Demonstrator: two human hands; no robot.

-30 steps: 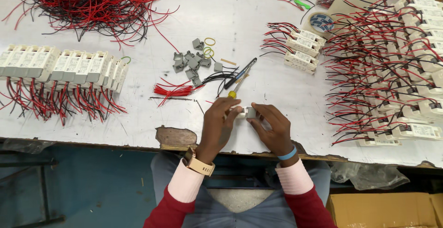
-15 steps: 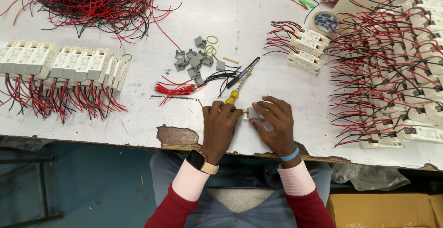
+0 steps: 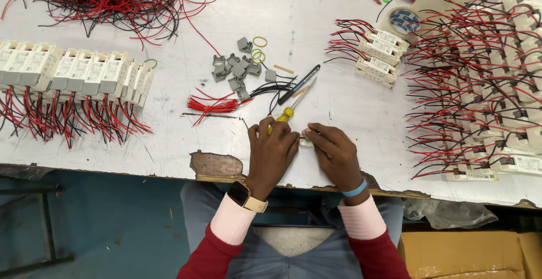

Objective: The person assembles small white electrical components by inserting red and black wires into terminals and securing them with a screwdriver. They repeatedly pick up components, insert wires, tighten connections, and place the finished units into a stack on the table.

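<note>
From the head camera, both hands meet at the near edge of the white desk (image 3: 169, 138). The left hand (image 3: 272, 154) and right hand (image 3: 334, 152) grasp a small white module (image 3: 306, 140) between them, just below the yellow-handled screwdriver (image 3: 289, 111).

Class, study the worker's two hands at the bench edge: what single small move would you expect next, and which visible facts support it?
Probably picking up the yellow-handled screwdriver. Both the left hand and the right hand press together on a small white unit at the table edge, and the tool lies just above the left fingers, free. That is only a judgement; the unit is mostly hidden.
</note>
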